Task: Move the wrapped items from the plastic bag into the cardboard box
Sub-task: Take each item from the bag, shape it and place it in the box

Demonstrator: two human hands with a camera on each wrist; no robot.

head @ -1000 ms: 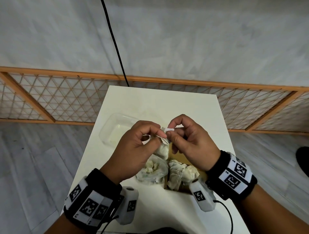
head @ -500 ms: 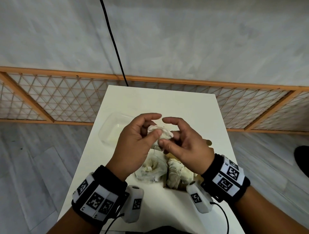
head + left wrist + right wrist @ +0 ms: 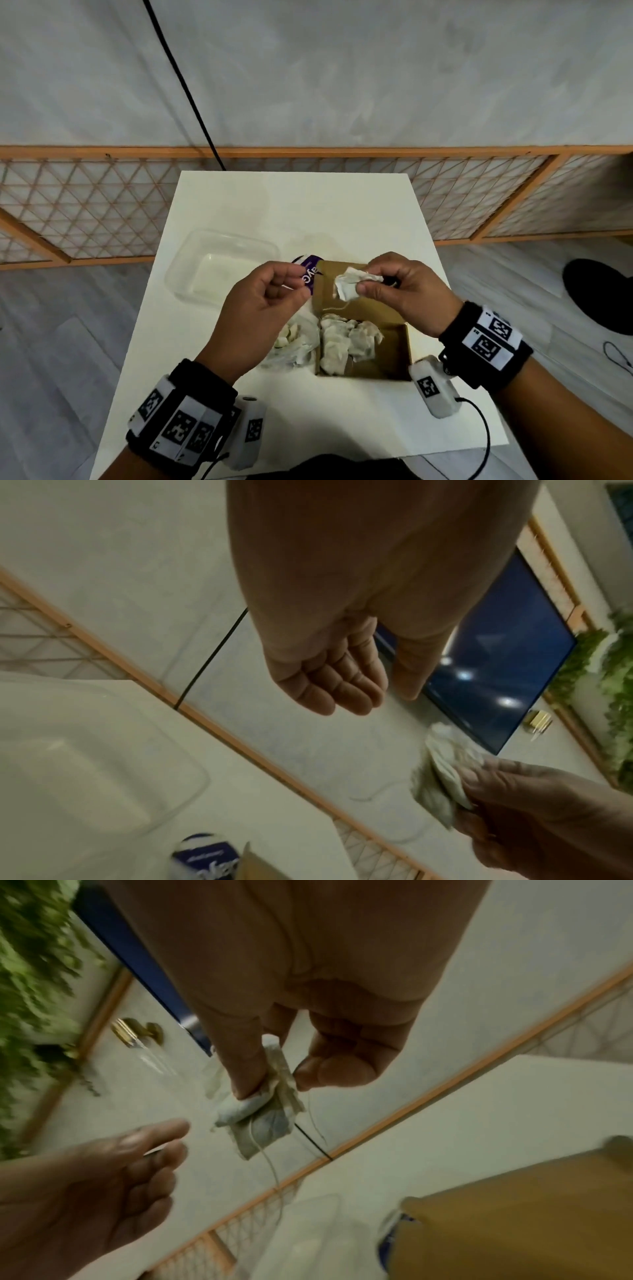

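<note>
My right hand (image 3: 362,283) pinches a crumpled white wrapped item (image 3: 349,286) with a thin string, held above the far end of the open cardboard box (image 3: 400,354). The right wrist view shows thumb and fingers (image 3: 246,1069) nipping that item (image 3: 263,1123). Several white wrapped items (image 3: 346,339) lie in the box. Left of it sits the clear plastic bag (image 3: 291,347) with more items, partly hidden by my left hand (image 3: 297,282). The left hand hovers with loosely curled fingers (image 3: 335,693) and holds nothing.
A clear plastic tub (image 3: 219,270) stands on the white table (image 3: 308,205) at the left. A purple-labelled packet (image 3: 309,274) lies by the box's far left corner. A wooden lattice fence (image 3: 102,205) and a black cable (image 3: 185,85) run behind the table.
Both hands held the item together before. The left hand has let go and drawn left; the right hand has carried the item rightward over the box.
</note>
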